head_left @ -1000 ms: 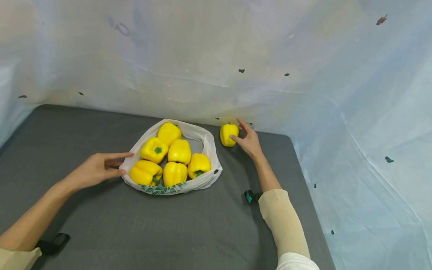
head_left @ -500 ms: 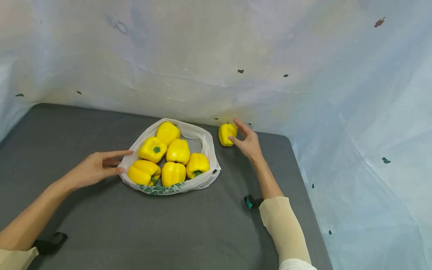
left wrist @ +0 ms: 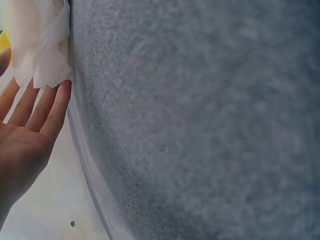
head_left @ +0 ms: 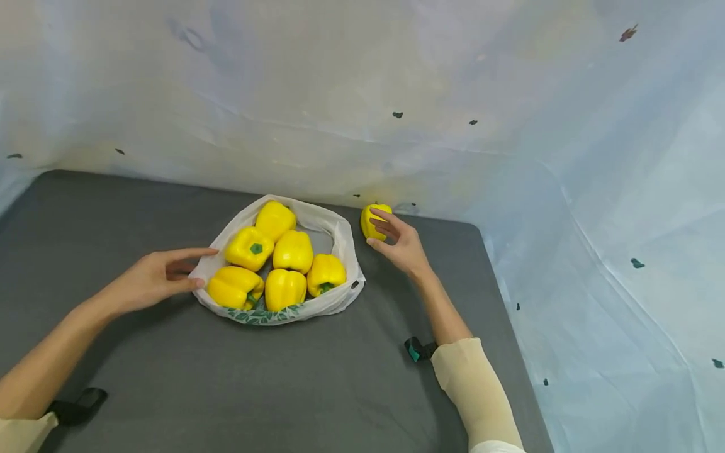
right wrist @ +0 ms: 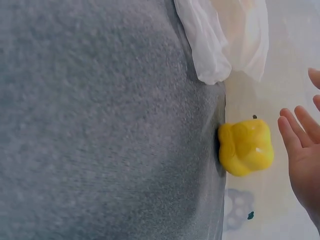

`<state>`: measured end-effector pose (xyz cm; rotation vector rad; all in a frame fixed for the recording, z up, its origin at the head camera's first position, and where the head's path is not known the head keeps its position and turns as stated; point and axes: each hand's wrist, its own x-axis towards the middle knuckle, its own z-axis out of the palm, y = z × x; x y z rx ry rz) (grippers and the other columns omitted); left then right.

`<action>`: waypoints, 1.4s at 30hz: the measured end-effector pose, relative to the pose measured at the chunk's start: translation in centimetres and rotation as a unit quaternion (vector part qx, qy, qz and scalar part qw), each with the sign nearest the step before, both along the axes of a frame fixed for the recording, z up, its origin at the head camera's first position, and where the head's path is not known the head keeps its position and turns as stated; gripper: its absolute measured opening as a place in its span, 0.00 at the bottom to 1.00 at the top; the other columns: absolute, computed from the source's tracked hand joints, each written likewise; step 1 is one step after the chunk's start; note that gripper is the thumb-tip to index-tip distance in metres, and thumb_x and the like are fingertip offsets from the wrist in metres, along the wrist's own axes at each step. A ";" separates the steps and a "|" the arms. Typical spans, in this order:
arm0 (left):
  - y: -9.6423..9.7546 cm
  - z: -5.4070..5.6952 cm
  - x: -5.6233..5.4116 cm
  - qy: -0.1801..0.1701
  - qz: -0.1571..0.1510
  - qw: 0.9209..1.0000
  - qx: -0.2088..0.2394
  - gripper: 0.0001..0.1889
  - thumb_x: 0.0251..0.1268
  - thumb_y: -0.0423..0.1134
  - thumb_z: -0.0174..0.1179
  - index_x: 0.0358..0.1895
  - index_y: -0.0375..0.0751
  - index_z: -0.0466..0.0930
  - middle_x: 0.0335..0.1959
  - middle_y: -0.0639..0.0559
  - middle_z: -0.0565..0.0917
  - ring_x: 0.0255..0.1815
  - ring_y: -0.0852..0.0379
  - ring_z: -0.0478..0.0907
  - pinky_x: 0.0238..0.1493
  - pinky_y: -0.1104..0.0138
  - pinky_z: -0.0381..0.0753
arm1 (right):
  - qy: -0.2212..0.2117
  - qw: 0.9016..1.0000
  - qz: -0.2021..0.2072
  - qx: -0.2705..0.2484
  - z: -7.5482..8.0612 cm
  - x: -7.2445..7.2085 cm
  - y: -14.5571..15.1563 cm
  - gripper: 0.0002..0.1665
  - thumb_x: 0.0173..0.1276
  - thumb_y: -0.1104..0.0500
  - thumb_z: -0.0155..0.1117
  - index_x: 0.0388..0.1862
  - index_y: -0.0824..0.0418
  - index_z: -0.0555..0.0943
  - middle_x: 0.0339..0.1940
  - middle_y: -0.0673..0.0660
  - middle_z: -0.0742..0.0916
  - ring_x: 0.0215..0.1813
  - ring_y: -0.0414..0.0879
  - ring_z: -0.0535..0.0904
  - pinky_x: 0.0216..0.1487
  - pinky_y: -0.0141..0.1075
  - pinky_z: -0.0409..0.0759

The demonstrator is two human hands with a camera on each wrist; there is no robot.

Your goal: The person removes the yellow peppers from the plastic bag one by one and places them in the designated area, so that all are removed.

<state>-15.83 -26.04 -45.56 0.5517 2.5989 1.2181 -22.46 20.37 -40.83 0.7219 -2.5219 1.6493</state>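
Note:
A white plastic bag (head_left: 347, 245) with a green leaf print lies with its mouth wide, holding several yellow bell peppers (head_left: 292, 251). At its left side, my left hand (head_left: 148, 281) has its fingers extended, fingertips right at the plastic; the left wrist view has the same fingertips at the bag's wall (left wrist: 50, 60). One more yellow bell pepper (head_left: 367, 221) stands to the right of the bag near the far table edge. My right hand (head_left: 403, 248) is spread beside it, partly covering it in the head view. The right wrist view has a gap between the fingers and this pepper (right wrist: 246, 147).
A dark grey cloth covers the table (head_left: 255, 377). Pale plastic sheeting (head_left: 317, 94) with small dark marks hangs right behind the table and along its right side. Each wrist wears a black camera band (head_left: 79, 406).
My right hand has shifted left, so its fingers overlap the lone pepper in the head view. My left hand stays at the bag. The whole view has drifted slightly.

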 end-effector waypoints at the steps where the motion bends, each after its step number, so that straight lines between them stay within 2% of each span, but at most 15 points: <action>1: -0.1 0.1 0.0 -0.001 0.000 1.000 -0.001 0.32 0.66 0.44 0.67 0.72 0.45 0.69 0.69 0.31 0.69 0.57 0.30 0.77 0.43 0.58 0.84 | -0.003 1.000 0.006 -0.002 0.1 0.1 -0.1 0.35 0.63 0.71 0.69 0.69 0.71 0.71 0.67 0.72 0.75 0.65 0.67 0.74 0.64 0.57 0.70; 6: -0.1 0.4 -0.2 -0.004 -0.004 1.000 0.000 0.32 0.66 0.45 0.66 0.72 0.46 0.69 0.71 0.32 0.67 0.58 0.27 0.75 0.45 0.54 0.83 | -0.013 0.999 0.030 -0.010 0.1 0.5 -0.5 0.34 0.63 0.71 0.69 0.68 0.73 0.70 0.66 0.72 0.76 0.64 0.70 0.74 0.62 0.60 0.71; 13: 0.0 0.5 -0.4 -0.021 -0.009 1.000 0.013 0.35 0.64 0.43 0.69 0.73 0.44 0.67 0.70 0.33 0.68 0.57 0.33 0.78 0.41 0.70 0.81 | -0.014 0.997 0.068 -0.036 -0.4 0.9 -0.8 0.33 0.63 0.74 0.67 0.67 0.74 0.70 0.65 0.73 0.76 0.63 0.70 0.74 0.62 0.55 0.73; 17: 0.0 0.4 -0.5 -0.029 -0.015 0.999 0.021 0.36 0.62 0.41 0.70 0.73 0.42 0.67 0.70 0.32 0.68 0.56 0.36 0.79 0.39 0.70 0.81 | 0.017 0.996 0.077 -0.049 -1.0 1.3 -1.1 0.29 0.64 0.75 0.66 0.64 0.77 0.72 0.62 0.75 0.78 0.60 0.71 0.76 0.60 0.57 0.74; 20: -0.1 0.3 -0.5 -0.032 -0.018 0.999 0.023 0.36 0.62 0.41 0.70 0.73 0.42 0.66 0.70 0.32 0.67 0.56 0.36 0.78 0.39 0.70 0.82 | 0.038 0.994 0.079 -0.064 -1.3 1.6 -1.5 0.26 0.63 0.77 0.65 0.61 0.79 0.73 0.59 0.77 0.79 0.57 0.71 0.77 0.58 0.58 0.75; 25: -0.1 0.4 -0.5 -0.035 -0.016 0.999 0.018 0.36 0.62 0.43 0.70 0.73 0.45 0.67 0.70 0.33 0.68 0.57 0.35 0.77 0.40 0.69 0.82 | 0.036 0.992 0.098 -0.073 -1.8 2.2 -2.1 0.26 0.62 0.78 0.64 0.61 0.80 0.73 0.58 0.77 0.79 0.57 0.71 0.77 0.58 0.58 0.75; 27: 0.0 0.4 -0.6 -0.036 -0.015 0.999 0.014 0.35 0.62 0.44 0.70 0.73 0.45 0.68 0.70 0.34 0.68 0.57 0.39 0.78 0.40 0.69 0.82 | 0.032 0.991 0.107 -0.074 -2.0 2.4 -2.3 0.26 0.62 0.78 0.63 0.60 0.81 0.73 0.58 0.78 0.79 0.57 0.72 0.77 0.58 0.59 0.75; 32: 0.2 0.4 -0.6 -0.044 -0.013 0.999 0.007 0.36 0.62 0.43 0.70 0.73 0.43 0.68 0.68 0.33 0.71 0.55 0.42 0.79 0.38 0.69 0.82 | 0.029 0.990 0.122 -0.069 -2.4 2.9 -2.7 0.26 0.62 0.79 0.63 0.60 0.81 0.73 0.56 0.78 0.80 0.57 0.71 0.78 0.57 0.60 0.75; 35: 0.3 0.5 -0.5 -0.049 -0.010 0.999 -0.003 0.36 0.62 0.44 0.70 0.73 0.43 0.67 0.66 0.31 0.72 0.55 0.38 0.79 0.38 0.67 0.81 | 0.026 0.990 0.126 -0.057 -2.3 3.1 -3.0 0.26 0.62 0.79 0.63 0.60 0.81 0.73 0.56 0.77 0.81 0.57 0.71 0.78 0.58 0.57 0.76; 37: 0.3 0.5 -0.6 -0.047 -0.006 0.999 -0.012 0.35 0.62 0.45 0.70 0.72 0.44 0.68 0.66 0.31 0.73 0.55 0.37 0.79 0.37 0.67 0.81 | 0.020 0.991 0.127 -0.043 -2.0 3.2 -3.1 0.26 0.63 0.78 0.64 0.61 0.80 0.73 0.56 0.77 0.80 0.57 0.70 0.78 0.59 0.54 0.76; 42: 0.4 0.7 -0.7 -0.041 -0.006 0.999 -0.019 0.35 0.63 0.48 0.69 0.72 0.45 0.68 0.66 0.32 0.73 0.55 0.36 0.79 0.37 0.65 0.81 | -0.004 0.990 0.139 0.001 -1.5 3.3 -3.3 0.30 0.63 0.75 0.65 0.65 0.79 0.71 0.61 0.76 0.78 0.60 0.70 0.77 0.60 0.56 0.75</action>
